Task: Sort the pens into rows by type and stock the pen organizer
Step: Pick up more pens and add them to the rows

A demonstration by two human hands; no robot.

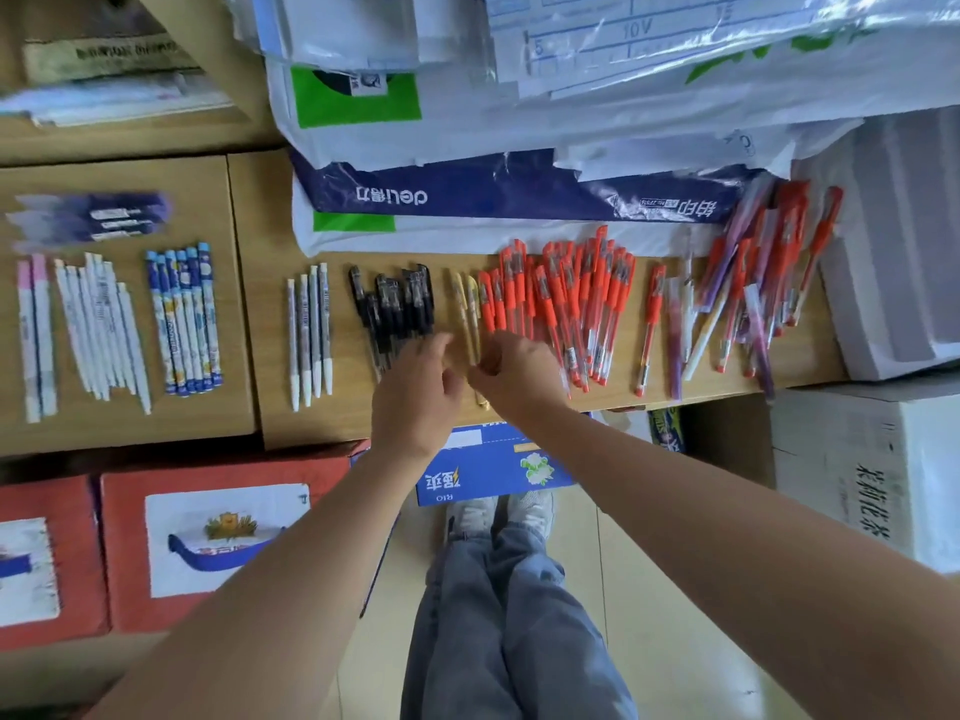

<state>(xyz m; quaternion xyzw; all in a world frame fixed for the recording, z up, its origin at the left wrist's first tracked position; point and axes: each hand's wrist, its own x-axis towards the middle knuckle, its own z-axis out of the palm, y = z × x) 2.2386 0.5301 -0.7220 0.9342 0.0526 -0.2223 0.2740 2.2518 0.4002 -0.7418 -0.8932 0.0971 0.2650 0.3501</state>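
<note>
Left hand [415,387]: It reaches in beside the right hand, at the front edge of the surface [353,407]. Its fingers are blurred, so the grip cannot be told.
Right hand [519,371]: Its fingers curl in a small, tight pinch on the yellow pens [465,304], likely to line them up straight.
Yellow pens: A short row in the middle of the surface, between the black pens [395,309] and the red pens [561,304]. One tip sticks out past the front edge.
Rows: Each kind lies side by side, so like stays with like. White-grey pens [310,330] lie left of the black ones. At the left end lie blue pens [187,319], white pens [101,324] and pink pens [36,335].
Pile [753,283]: Red and purple pens lie mixed at the right end. They look not yet sorted.
Organizer: Not in view, so stocking looks not yet begun.
Surface: Tan and flat. Paper packs [467,194] are stacked along its back edge.
Room: Red boxes [218,537] and a blue box [493,470] stand below the front edge. A white box [883,485] stands at the right. The person stands on a pale floor.
</note>
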